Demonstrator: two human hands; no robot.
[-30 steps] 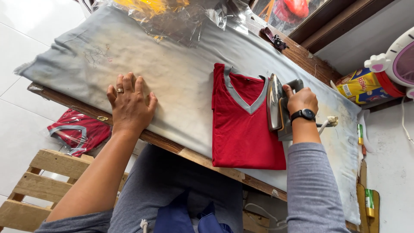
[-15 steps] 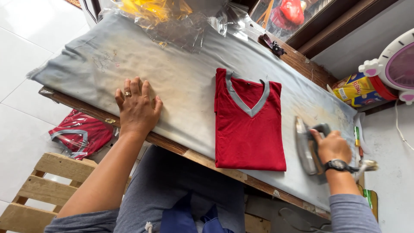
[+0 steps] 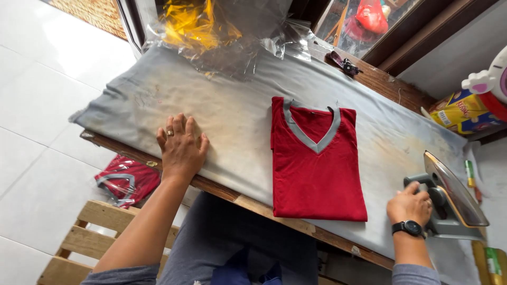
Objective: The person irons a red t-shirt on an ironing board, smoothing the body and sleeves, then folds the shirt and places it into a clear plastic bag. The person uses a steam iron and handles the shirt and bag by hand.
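The right hand [image 3: 409,203] had carried the grey metal iron [image 3: 449,198] off the folded red V-neck shirt [image 3: 316,158], standing it upright at the right, fingers clamped on its handle; the left hand [image 3: 181,145] lay flat, fingers spread, on the grey padded cloth [image 3: 237,100], so pressing looked finished.

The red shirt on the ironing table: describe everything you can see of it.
The red shirt is a knit-looking top with a grey V-neck collar band, folded into a neat upright rectangle with sleeves tucked under, front face up. It lies flat on the grey padded table cover, its bottom hem reaching the table's near wooden edge. Nothing touches it: the left hand rests palm-down on the cover to one side, and the right hand grips the handle of the iron, stood on end, on the other side.
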